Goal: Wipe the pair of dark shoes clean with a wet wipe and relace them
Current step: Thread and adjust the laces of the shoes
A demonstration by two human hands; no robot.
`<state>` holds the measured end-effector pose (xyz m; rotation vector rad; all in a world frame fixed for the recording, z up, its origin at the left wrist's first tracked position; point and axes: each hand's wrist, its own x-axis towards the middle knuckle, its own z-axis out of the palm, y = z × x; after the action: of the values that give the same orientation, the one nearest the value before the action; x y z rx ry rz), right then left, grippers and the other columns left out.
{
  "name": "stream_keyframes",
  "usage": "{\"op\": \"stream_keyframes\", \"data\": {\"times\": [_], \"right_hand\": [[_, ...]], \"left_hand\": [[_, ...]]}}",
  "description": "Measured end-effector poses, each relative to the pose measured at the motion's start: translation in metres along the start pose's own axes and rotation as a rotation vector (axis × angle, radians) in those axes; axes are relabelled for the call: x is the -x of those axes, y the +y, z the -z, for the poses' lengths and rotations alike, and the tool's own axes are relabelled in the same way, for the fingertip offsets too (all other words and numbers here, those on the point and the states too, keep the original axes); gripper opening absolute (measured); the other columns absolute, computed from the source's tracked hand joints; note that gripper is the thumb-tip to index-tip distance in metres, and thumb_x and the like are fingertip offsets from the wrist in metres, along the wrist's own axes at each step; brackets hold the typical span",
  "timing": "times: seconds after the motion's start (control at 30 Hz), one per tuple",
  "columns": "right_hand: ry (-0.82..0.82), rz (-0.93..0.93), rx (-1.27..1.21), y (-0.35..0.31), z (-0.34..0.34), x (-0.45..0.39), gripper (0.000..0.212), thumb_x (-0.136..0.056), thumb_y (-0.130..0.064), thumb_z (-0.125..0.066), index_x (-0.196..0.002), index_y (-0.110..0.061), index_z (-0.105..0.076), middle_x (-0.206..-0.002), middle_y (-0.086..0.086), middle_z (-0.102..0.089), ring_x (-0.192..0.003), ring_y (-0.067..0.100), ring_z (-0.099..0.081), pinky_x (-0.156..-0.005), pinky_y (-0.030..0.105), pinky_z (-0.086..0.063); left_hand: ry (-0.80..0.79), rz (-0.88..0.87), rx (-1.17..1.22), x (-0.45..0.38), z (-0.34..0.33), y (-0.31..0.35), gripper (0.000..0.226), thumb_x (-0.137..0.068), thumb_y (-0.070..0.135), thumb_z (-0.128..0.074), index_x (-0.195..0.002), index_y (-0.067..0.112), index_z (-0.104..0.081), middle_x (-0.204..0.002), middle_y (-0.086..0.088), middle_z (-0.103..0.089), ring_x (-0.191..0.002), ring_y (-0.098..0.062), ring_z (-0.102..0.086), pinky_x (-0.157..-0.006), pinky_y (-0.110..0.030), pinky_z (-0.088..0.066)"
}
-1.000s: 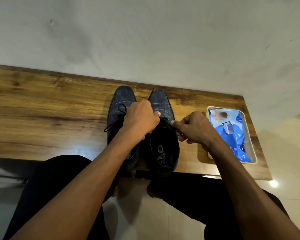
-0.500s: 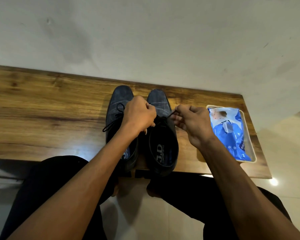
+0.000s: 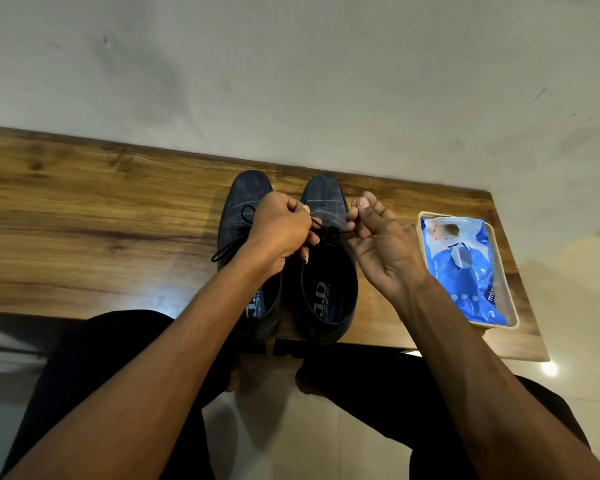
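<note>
Two dark blue suede shoes stand side by side on the wooden table (image 3: 84,237), toes toward the wall. The left shoe (image 3: 243,202) has a loose black lace trailing off its left side. Over the right shoe (image 3: 326,289), my left hand (image 3: 281,230) curls around one end of its black lace (image 3: 326,230). My right hand (image 3: 378,244) pinches the other lace end between thumb and fingertips at the shoe's right edge, palm turned up. The lace runs taut between the two hands above the tongue.
A blue wet-wipe pack (image 3: 461,268) lies in a shallow cream tray (image 3: 513,320) at the table's right end. The wall rises right behind the table. My knees in dark trousers sit below the table's front edge.
My right hand has moved up and away from me along the right shoe, turning palm-up while pulling the lace. My left hand has shifted slightly toward the toes.
</note>
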<state>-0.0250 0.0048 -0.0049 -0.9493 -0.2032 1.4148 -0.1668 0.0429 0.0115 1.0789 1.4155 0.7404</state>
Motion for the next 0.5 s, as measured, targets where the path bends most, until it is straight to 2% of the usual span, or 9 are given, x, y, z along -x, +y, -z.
{"op": "stream_keyframes", "data": {"times": [0.13, 0.23, 0.3, 0.37, 0.4, 0.5], "right_hand": [[-0.019, 0.113, 0.293, -0.002, 0.005, -0.004, 0.012, -0.094, 0.003, -0.063, -0.100, -0.007, -0.067, -0.079, 0.004, -0.070, -0.068, 0.011, -0.066, -0.064, 0.021, -0.054], [-0.030, 0.159, 0.576, -0.005, 0.007, -0.005, 0.011, -0.093, 0.002, -0.067, -0.099, -0.008, -0.068, -0.077, 0.003, -0.072, -0.067, 0.010, -0.068, -0.064, 0.020, -0.055], [-0.062, 0.174, 0.761, -0.007, 0.005, -0.006, 0.010, -0.092, 0.001, -0.070, -0.098, -0.007, -0.068, -0.075, 0.003, -0.073, -0.066, 0.009, -0.070, -0.061, 0.018, -0.055], [-0.124, 0.201, 0.958, -0.011, 0.001, -0.006, 0.009, -0.091, -0.002, -0.072, -0.097, -0.008, -0.071, -0.077, 0.003, -0.074, -0.068, 0.008, -0.071, -0.062, 0.018, -0.055], [-0.155, 0.225, 1.060, -0.013, 0.000, -0.007, 0.008, -0.091, -0.003, -0.073, -0.096, -0.010, -0.072, -0.078, 0.002, -0.075, -0.069, 0.008, -0.072, -0.062, 0.019, -0.055], [-0.231, 0.282, 1.324, -0.018, -0.006, -0.008, 0.008, -0.091, -0.010, -0.074, -0.099, -0.011, -0.076, -0.082, 0.001, -0.077, -0.072, 0.009, -0.073, -0.066, 0.021, -0.058]], "left_hand": [[0.054, -0.038, -0.124, -0.003, 0.005, -0.004, 0.030, -0.101, 0.004, -0.049, -0.072, 0.005, -0.056, -0.081, -0.022, -0.071, -0.047, -0.023, -0.059, -0.039, -0.031, -0.050], [0.062, -0.078, -0.217, -0.001, 0.007, -0.004, 0.027, -0.098, 0.000, -0.049, -0.072, 0.004, -0.056, -0.073, -0.019, -0.071, -0.051, -0.031, -0.066, -0.042, -0.034, -0.055], [0.058, -0.134, -0.286, 0.000, 0.008, -0.004, 0.024, -0.099, 0.002, -0.049, -0.077, 0.007, -0.056, -0.068, -0.015, -0.071, -0.050, -0.027, -0.069, -0.040, -0.030, -0.053], [0.068, -0.225, -0.375, 0.000, 0.008, -0.002, 0.014, -0.101, 0.011, -0.051, -0.088, 0.010, -0.057, -0.071, -0.009, -0.071, -0.046, -0.013, -0.067, -0.040, -0.023, -0.049], [0.081, -0.290, -0.416, -0.002, 0.008, -0.001, 0.011, -0.101, 0.015, -0.052, -0.093, 0.012, -0.058, -0.077, -0.006, -0.070, -0.050, -0.010, -0.067, -0.044, -0.022, -0.050], [0.093, -0.496, -0.501, -0.006, 0.004, 0.000, 0.009, -0.100, 0.019, -0.056, -0.094, 0.014, -0.059, -0.095, -0.001, -0.066, -0.080, -0.015, -0.066, -0.070, -0.029, -0.053]]}}
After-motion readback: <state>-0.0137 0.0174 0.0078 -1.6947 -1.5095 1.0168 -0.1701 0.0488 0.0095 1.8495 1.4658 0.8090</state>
